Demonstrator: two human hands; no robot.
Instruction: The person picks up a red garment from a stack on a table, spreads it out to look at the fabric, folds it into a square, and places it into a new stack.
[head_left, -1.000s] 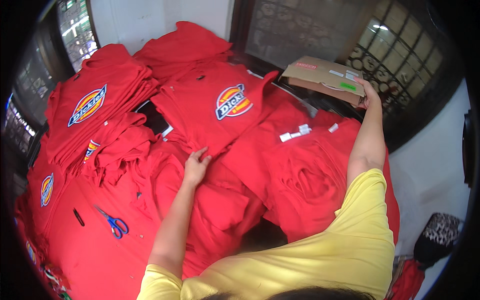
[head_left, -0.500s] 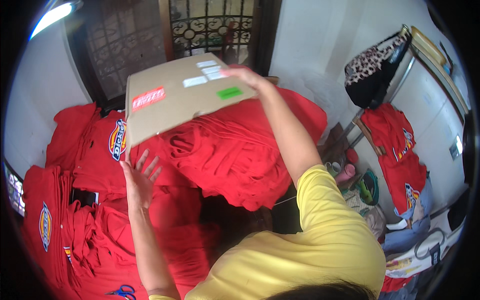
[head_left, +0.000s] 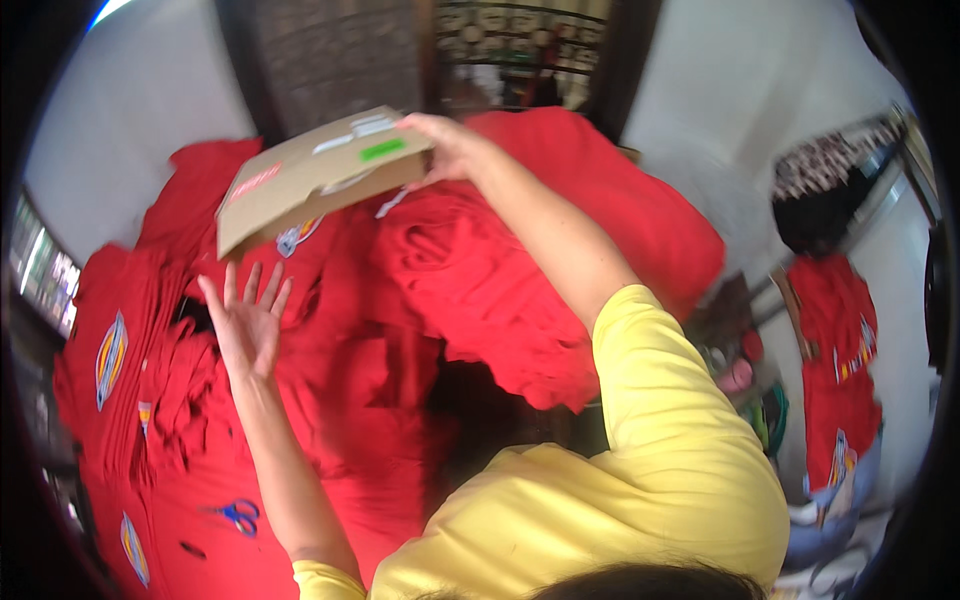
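My right hand point(head_left: 447, 150) grips the right end of a flat brown cardboard box point(head_left: 300, 172), which is tilted and held above the piled cloth. White, green and red labels show on its upper face. Just below the box's near left corner is my left hand point(head_left: 250, 322), palm up with fingers spread, holding nothing. Under both hands lie heaps of red shirts point(head_left: 480, 270), some with a printed emblem.
Blue-handled scissors point(head_left: 238, 517) lie on red cloth at the lower left, near a small dark object point(head_left: 193, 550). On the right, red garments point(head_left: 835, 350) hang by the wall below a black and leopard-print bag point(head_left: 825, 190). A grilled door point(head_left: 520, 50) stands behind.
The box has tipped so that its near side shows, and it sits further left relative to the red pile. My left hand has come away from its edge. The view has shifted.
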